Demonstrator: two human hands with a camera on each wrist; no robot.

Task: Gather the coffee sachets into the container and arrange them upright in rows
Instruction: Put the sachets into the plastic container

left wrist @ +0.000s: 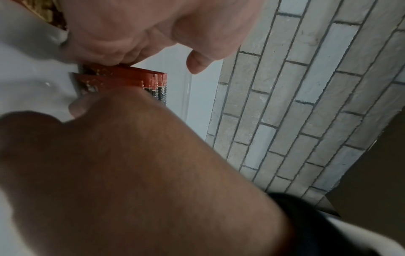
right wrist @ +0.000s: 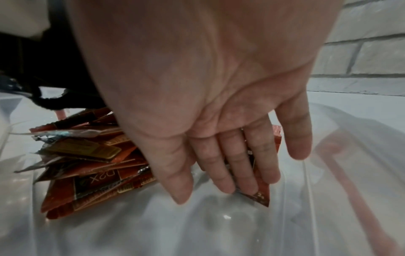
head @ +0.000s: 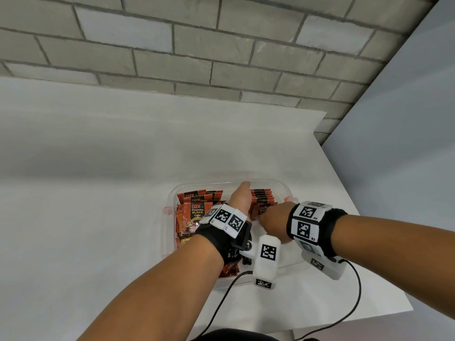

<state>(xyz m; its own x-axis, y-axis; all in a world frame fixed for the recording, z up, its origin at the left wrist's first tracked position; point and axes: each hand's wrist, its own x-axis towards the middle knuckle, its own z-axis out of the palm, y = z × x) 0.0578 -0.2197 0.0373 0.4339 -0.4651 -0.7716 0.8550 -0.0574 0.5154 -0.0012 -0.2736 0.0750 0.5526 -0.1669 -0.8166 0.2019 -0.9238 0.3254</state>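
Observation:
A clear plastic container [head: 283, 186] sits on the white table. Red-orange coffee sachets lie in a loose pile [head: 197, 212] in its left half; the pile [right wrist: 87, 164] also shows in the right wrist view. Several sachets stand upright in a row [head: 263, 196] in the right half. My left hand [head: 240, 195] reaches into the middle of the container and rests against the row's left side [left wrist: 140, 78], thumb [left wrist: 197, 64] free. My right hand [head: 270, 217] is at the row's near end, and its straight fingers [right wrist: 230, 164] press flat on the front sachet [right wrist: 262, 195].
The table [head: 98, 168] runs back to a grey brick wall [head: 221, 45], and its right edge [head: 369, 217] is close to the container. Black cables [head: 221, 299] trail from the wrist cameras over the near table edge. The container's near right floor [right wrist: 241, 233] is bare.

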